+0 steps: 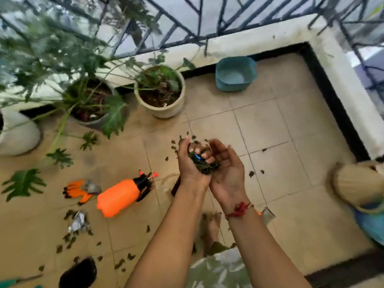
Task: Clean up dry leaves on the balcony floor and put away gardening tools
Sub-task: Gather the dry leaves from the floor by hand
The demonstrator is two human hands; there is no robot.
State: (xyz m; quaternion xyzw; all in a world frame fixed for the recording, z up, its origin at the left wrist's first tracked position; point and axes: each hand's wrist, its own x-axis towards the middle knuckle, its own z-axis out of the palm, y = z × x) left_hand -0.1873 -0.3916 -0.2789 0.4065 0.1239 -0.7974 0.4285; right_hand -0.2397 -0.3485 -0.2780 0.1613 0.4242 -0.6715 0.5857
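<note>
The two hands are held together above the tiled floor [270,125], and a bunch of dry leaves [205,166] lies between them; the left hand [190,163] has its fingers curled over the bunch and grips it; the right hand [227,171] is cupped, palm up, with relaxed fingers, touching the bunch from its side. A red thread [239,210] is around the right wrist. To the left of the hands an orange spray bottle [119,197] lies on its side, with orange gloves [78,191] just beside it; loose leaves [69,241] are scattered below-left of the hands. Beyond the hands stand a plant pot [164,110] and a blue tub [234,74].
</note>
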